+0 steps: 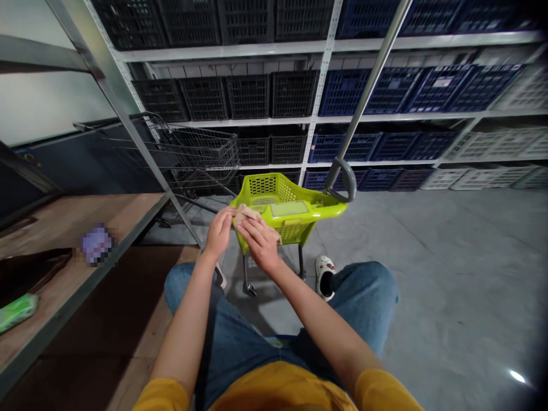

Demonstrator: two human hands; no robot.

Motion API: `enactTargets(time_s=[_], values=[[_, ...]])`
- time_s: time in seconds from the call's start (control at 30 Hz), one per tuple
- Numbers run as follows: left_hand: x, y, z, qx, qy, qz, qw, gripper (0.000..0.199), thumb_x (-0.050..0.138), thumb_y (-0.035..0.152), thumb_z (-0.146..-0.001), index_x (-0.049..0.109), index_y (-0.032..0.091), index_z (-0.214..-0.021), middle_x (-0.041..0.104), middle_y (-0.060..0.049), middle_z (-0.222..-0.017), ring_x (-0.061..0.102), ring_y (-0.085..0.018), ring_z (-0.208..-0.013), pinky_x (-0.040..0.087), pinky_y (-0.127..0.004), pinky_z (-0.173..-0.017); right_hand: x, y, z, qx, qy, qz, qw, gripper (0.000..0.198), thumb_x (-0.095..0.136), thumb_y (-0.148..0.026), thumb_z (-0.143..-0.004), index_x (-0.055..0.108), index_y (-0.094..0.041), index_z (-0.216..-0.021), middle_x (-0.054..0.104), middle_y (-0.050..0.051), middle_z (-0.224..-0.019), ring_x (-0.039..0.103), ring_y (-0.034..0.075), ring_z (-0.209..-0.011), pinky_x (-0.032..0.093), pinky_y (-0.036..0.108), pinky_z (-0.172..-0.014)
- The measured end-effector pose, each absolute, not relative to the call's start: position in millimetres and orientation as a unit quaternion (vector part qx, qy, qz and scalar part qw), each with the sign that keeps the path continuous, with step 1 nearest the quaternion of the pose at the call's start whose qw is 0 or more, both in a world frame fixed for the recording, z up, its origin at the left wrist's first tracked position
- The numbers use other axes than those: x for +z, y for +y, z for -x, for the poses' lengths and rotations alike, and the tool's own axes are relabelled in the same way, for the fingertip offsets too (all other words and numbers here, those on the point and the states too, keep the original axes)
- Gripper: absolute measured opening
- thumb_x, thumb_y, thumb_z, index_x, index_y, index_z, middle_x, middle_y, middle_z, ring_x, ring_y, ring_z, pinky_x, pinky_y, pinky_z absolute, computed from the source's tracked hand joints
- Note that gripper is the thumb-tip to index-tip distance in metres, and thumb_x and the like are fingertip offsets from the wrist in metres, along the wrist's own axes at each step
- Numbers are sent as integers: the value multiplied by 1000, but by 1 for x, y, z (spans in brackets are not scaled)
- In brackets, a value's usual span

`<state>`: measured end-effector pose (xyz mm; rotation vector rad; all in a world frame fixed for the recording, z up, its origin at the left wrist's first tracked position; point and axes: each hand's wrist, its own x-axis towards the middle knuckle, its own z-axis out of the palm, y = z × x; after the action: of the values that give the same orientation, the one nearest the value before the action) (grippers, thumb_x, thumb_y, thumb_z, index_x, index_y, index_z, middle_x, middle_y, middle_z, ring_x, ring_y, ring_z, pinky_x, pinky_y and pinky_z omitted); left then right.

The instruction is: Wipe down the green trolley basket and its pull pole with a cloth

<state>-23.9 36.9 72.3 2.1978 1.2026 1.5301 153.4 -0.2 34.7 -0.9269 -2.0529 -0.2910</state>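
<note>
A small lime-green children's shopping cart point(331, 210) stands on the floor in front of my knees, with a grey loop and a long metal pole at its right end. My left hand point(219, 231) grips the left corner of its basket rim, the fingertips partly hidden. My right hand point(260, 242) presses a beige cloth point(245, 212) against the near rim, its fingers together over the cloth. Part of the cloth pokes out left of the fingers, another bit to the right.
At left is a wooden-topped shelf point(141, 202) holding a blurred purple item point(96, 244) and a green packet point(17, 312). Behind the cart stand a dark wire shopping cart point(201, 148) and racks of black crates point(248, 96) and blue crates point(389, 91). Grey floor point(445, 262) extends to the right.
</note>
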Motion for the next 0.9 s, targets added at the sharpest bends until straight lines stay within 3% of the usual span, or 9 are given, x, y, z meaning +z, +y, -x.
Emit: enactTargets(time_s=[0.13,0.33,0.57,0.7,0.9], values=[[76,39,27,499,415,-753,108,40,32,44,-103,65,22,-94,70,-9,-111,63,-21,-115,48,-44,-107,40,2,-177,-157,-840,341,392,43,35,-19,-103,57,-32,-138,58,-3,-143,45,16,-141,36,40,-123],[83,36,32,472,377,-793,82,24,50,42,-97,62,21,-96,71,-8,-106,63,-22,-115,49,-41,-104,42,15,-294,-209,-697,439,528,36,44,-17,-95,66,-24,-123,68,8,-123,58,24,-127,44,54,-114],[96,21,12,356,423,-830,-74,34,61,51,-89,64,22,-105,72,-10,-114,61,-31,-119,37,-54,-113,59,12,-322,-201,-617,489,582,36,42,-15,-91,66,-22,-117,68,11,-115,60,26,-119,43,55,-110],[101,9,-16,330,456,-819,-115,32,59,48,-92,65,21,-108,73,-11,-108,66,-31,-103,39,-55,-107,69,3,-258,-159,-681,457,549,44,42,-12,-89,63,-23,-126,67,10,-119,59,26,-120,45,54,-109],[99,8,-17,335,469,-810,-106,30,57,48,-93,65,22,-106,73,-10,-99,65,-31,-99,38,-54,-105,93,0,-196,-138,-802,401,421,41,50,-13,-90,61,-20,-129,67,11,-122,57,27,-121,46,46,-109]])
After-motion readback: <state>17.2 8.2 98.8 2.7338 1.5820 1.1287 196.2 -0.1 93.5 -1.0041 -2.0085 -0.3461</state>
